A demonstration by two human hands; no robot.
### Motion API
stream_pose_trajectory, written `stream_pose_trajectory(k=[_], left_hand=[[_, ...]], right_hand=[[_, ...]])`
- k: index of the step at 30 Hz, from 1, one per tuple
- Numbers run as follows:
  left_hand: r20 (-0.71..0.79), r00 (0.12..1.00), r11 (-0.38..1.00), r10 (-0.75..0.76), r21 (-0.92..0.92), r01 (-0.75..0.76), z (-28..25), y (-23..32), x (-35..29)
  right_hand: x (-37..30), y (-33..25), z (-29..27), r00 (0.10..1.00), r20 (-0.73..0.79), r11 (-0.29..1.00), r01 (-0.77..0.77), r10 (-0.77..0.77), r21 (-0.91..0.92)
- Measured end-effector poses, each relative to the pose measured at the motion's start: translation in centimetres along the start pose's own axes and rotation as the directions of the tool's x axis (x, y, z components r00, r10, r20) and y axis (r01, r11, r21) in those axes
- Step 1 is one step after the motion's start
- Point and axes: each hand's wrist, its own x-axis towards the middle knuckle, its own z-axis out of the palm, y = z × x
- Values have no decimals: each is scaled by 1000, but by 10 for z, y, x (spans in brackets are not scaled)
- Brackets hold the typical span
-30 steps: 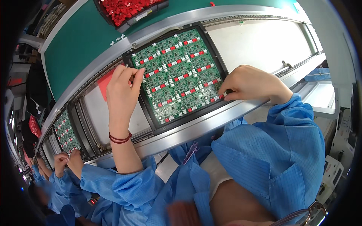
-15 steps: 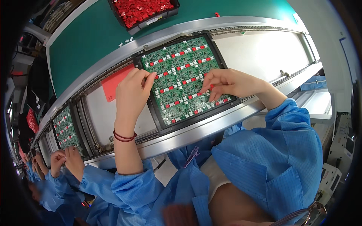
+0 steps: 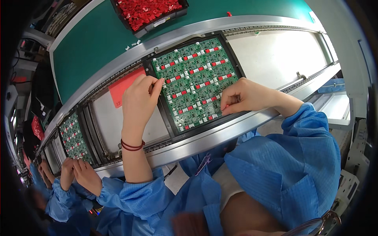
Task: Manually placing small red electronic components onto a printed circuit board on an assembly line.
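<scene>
A green circuit board panel (image 3: 184, 84), set in a black frame (image 3: 170, 126), carries rows of small red and white connectors. My right hand (image 3: 250, 96) is over its lower right part, thumb and forefinger pinched on a small red connector (image 3: 227, 106) close to the board surface. At the panel's left edge, my left hand (image 3: 139, 96) is closed, its fingertips together by the frame. Whatever those left fingers may hold is too small to make out.
A black bin (image 3: 157, 24) of loose red connectors stands on the green bench (image 3: 90, 51). Small white pieces (image 3: 133, 45) lie near the metal rail. A red card (image 3: 120, 88) is left of the frame. Further left, a co-worker's hands (image 3: 82, 173) are at another panel (image 3: 74, 137).
My right hand has moved down toward the panel's lower right edge, its fingers drawing together around the red connector. My left hand stays by the left edge.
</scene>
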Motion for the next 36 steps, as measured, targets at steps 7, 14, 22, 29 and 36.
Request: stream_pose_trajectory(k=[7, 14, 22, 29, 36], left_hand=[[-11, 1000, 1000, 2, 1, -2, -9, -4, 0], [-44, 999, 1000, 10, 15, -10, -9, -7, -7], [-31, 998, 998, 59, 13, -59, -7, -9, -5], [17, 1000, 1000, 1, 18, -1, -10, -8, -2], [36, 998, 998, -55, 27, 54, -13, -7, -6]], right_hand=[[4, 2, 2, 986, 22, 984, 168, -167, -64], [3, 3, 6, 962, 118, 946, 265, -246, -188], [1, 2, 10, 942, 9, 865, 311, -335, -395], [-1, 0, 15, 958, 8, 850, 259, -287, -458], [2, 7, 20, 935, -26, 790, 283, -353, -544]])
